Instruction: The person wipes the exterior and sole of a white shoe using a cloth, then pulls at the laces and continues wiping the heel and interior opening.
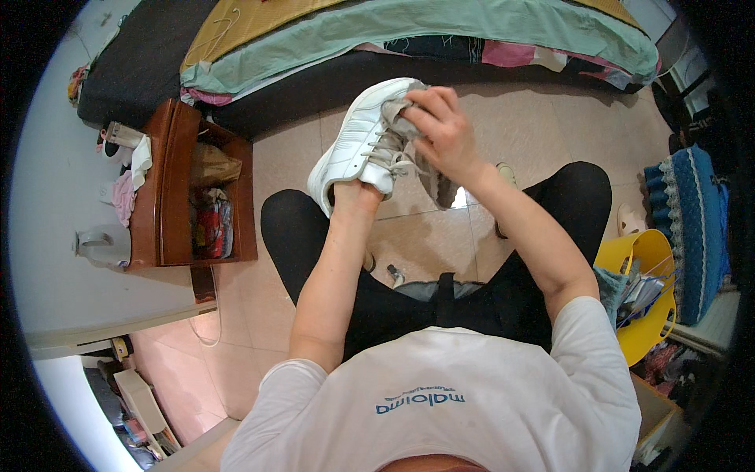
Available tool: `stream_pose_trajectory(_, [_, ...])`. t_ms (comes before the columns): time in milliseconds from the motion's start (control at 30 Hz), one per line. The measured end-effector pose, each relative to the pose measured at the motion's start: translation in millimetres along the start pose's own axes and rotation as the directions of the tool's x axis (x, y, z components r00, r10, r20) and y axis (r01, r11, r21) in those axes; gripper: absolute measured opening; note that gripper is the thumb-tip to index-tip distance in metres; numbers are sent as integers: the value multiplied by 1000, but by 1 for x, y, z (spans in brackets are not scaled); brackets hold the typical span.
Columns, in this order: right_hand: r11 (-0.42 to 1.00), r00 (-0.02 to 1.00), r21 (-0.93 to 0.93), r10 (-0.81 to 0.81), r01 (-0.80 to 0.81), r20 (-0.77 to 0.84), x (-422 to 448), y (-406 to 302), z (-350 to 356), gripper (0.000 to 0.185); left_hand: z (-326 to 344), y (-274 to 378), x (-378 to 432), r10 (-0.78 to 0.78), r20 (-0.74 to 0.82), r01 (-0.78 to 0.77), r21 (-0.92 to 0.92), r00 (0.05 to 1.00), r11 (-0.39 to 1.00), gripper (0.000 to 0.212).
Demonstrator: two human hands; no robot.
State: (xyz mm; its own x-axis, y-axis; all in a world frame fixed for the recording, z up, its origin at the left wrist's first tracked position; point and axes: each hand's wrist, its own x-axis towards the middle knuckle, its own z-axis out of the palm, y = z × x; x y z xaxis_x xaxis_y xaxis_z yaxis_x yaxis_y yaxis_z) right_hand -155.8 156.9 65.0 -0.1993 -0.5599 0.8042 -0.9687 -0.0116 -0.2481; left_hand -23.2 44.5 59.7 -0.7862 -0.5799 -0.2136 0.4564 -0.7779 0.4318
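Note:
A white lace-up sneaker [354, 133] is held up in front of me, toe pointing away. My left hand [357, 193] is pushed into its ankle opening and bears it from inside; the fingers are hidden. Pinched in my right hand [443, 125] is a greyish cloth [399, 118], pressed against the upper near the toe and tongue. The rest of the cloth hangs below that hand. Pale laces [403, 165] are tied in a bow over the tongue.
Left of me stands a brown wooden cabinet [168, 189] with a plastic jug [103, 245] beside it. A bed [413, 26] spans the far side. At right are a yellow bucket [649, 339] with items inside and a blue lace-trimmed cover [693, 236]. Tiled floor [525, 124] lies beneath.

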Motion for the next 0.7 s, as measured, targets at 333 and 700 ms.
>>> stream_pose_trajectory(333, [998, 998, -39, 56, -57, -35, 0, -5, -5, 34, -3, -3, -2, -3, -30, 1, -68, 1000, 998, 26])
stream_pose_trajectory(700, [979, 977, 18, 204, -203, -68, 10, 17, -12, 34, -2, 2, 5, -9, 10, 10, -57, 1000, 998, 29])
